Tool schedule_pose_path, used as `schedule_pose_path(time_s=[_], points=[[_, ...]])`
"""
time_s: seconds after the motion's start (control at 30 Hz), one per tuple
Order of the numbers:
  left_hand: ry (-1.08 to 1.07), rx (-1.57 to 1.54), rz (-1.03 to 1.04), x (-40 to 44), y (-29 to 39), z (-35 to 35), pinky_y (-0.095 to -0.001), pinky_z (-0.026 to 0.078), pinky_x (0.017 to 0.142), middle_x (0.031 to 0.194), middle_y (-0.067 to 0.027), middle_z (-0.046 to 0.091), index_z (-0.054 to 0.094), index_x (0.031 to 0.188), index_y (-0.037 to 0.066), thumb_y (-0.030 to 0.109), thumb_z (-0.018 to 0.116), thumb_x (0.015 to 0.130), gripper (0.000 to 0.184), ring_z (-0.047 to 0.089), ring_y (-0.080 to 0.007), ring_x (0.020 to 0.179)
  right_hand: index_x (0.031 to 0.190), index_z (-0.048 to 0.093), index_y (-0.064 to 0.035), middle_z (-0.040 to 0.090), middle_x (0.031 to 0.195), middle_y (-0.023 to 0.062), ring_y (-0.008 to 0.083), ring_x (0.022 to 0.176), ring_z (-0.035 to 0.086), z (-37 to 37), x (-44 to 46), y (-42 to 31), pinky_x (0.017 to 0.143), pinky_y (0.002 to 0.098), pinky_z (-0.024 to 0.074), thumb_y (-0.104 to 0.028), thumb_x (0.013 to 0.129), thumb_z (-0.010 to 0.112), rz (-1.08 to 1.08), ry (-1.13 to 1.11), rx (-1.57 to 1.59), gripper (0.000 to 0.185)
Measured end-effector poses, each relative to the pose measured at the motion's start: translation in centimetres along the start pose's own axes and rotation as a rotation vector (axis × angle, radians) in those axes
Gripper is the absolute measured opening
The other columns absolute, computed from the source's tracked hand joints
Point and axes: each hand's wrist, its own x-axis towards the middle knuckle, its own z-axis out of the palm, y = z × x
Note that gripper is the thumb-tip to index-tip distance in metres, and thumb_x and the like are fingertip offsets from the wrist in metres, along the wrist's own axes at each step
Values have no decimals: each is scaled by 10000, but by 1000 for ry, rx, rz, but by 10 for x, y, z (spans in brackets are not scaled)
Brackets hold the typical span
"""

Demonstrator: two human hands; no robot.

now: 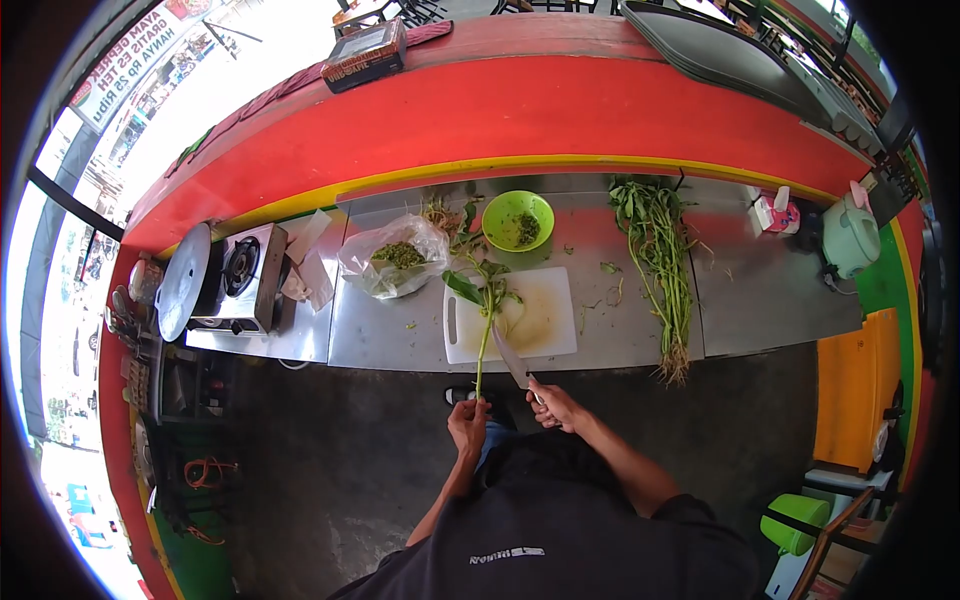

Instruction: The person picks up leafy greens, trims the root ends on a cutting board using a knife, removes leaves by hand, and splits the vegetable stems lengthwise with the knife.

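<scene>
My left hand (467, 424) is closed on the lower end of a green leafy stalk (484, 345), whose leaves lie over the left part of a white cutting board (550, 335). In my right hand (556, 406) is the handle of a knife (511, 358); its blade points up and left over the board, just right of the stalk. Behind the board stands a green bowl (497, 234) with chopped bits inside. A clear plastic bag (427, 240) holding chopped greens (399, 255) is to the left of the bowl.
A bundle of long leafy stalks (665, 275) with roots lies on the steel counter (770, 310) at the right. A gas stove (245, 270) and large round lid (185, 282) are at the left. Tissues (776, 213) and a pale green appliance (851, 238) stand far right.
</scene>
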Motion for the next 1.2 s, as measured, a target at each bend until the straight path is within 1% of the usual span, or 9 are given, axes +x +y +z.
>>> schedule_pose_path(time_s=[0.33,0.5,0.63,0.83,0.9,0.93,1.0,1.03,1.2], points=[[-60,-5,-5,-3,-3,0,-276,554,609,818,-141,724,636,930,-58,195,681,922,257,680,-145,696,908,485,-95,336,594,-63,38,440,300,-2,9,17,391,225,266,-537,998,444,5,144,-158,453],[-106,-88,-37,-5,3,-2,-274,540,670,857,-136,727,639,940,-46,203,670,933,251,683,-146,766,896,489,-89,339,601,-59,42,448,302,-4,11,17,394,224,268,-536,996,447,1,183,-230,460],[-101,-110,-63,-4,10,-5,-271,526,689,880,-123,726,646,955,-38,220,666,939,259,662,-132,762,887,495,-83,339,604,-56,43,451,298,-4,9,13,392,225,270,-533,992,455,12,214,-281,463],[-112,-218,-231,-10,31,-6,-245,485,685,899,-53,697,675,1004,-8,213,676,932,232,600,-97,765,886,510,-76,345,600,-50,49,446,302,-1,12,8,387,233,277,-500,997,458,31,298,-385,441],[-126,-250,-306,-8,33,-8,-211,423,600,908,-2,681,675,1020,63,248,683,923,210,584,-69,753,878,513,-78,348,594,-46,55,443,314,0,12,7,386,236,283,-460,1005,455,16,329,-459,407],[-126,-265,-313,-7,33,-9,-211,423,600,908,-2,681,675,1020,63,248,683,923,210,584,-69,753,878,513,-78,348,594,-46,55,443,314,0,12,6,386,236,283,-460,1005,455,24,337,-471,407],[-165,-451,-433,-3,35,-12,-201,413,602,895,7,670,677,1032,81,241,679,925,193,564,-55,731,865,513,-79,360,592,-43,57,444,328,1,11,5,387,240,290,-446,1009,451,21,345,-487,399],[-157,-512,-453,-2,37,-12,-188,386,590,867,11,661,693,1019,71,234,683,928,187,551,-46,707,865,513,-79,360,592,-43,57,444,328,1,12,5,387,240,290,-446,1009,451,27,349,-498,399],[-208,-663,-505,6,45,-20,-204,401,600,888,16,642,677,1045,76,200,636,953,159,545,-56,720,836,512,-74,350,548,-41,61,406,310,2,15,5,368,246,294,-443,1009,451,35,370,-494,413]])
